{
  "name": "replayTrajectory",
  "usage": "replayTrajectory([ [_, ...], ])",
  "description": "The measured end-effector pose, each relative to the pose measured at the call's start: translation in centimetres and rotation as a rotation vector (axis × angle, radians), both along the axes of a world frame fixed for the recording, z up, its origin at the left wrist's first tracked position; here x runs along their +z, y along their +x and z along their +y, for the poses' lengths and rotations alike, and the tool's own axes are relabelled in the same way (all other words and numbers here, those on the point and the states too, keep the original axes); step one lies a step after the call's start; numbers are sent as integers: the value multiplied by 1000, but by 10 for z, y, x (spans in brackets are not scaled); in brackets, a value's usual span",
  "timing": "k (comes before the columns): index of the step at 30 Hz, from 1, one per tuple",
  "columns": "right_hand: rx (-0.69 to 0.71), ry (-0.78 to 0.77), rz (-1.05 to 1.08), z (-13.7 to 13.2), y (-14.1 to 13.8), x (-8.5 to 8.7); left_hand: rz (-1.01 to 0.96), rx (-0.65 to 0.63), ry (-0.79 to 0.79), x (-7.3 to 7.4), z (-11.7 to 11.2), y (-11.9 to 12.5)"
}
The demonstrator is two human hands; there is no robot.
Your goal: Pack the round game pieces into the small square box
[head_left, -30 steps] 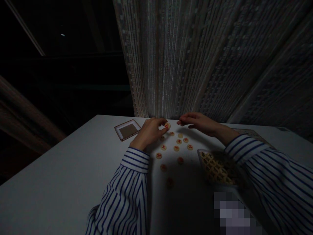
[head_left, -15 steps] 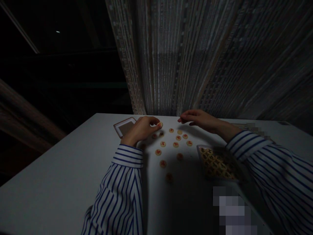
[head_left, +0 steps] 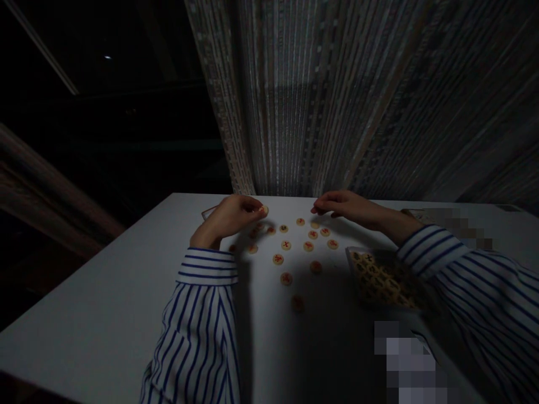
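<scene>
Left hand and right hand are held over the far part of a white desk. A pale round piece is pinched between the thumb and fingers of the left hand, near the desk's far edge; the right hand is relaxed, its fingers loosely bent and free. Loose pieces are scattered on the desk between the forearms (most are marked in red, though one mark appears dark). To their right, dark-marked pieces are gathered in a light-rimmed container, partly covered by the right striped sleeve. Behind the left hand, the corner of a brown-edged flat object is exposed. Beyond the desk, a patterned curtain is hung.
</scene>
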State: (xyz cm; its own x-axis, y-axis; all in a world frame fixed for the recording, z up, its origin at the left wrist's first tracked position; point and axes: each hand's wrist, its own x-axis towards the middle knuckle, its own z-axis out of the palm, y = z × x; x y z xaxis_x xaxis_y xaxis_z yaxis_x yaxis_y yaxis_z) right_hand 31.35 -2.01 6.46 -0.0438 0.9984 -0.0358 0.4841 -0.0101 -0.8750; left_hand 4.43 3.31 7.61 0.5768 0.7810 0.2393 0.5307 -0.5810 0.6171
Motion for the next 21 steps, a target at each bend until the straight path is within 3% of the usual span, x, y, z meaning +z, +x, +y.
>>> replayTrajectory([
  [10, 24, 34, -67, -2, -5, -3, 41, 65, -8, 17, -11, -24],
  [21, -32, 128, -204, 0, 13, -6, 36, 109, 9, 14, -36, -44],
])
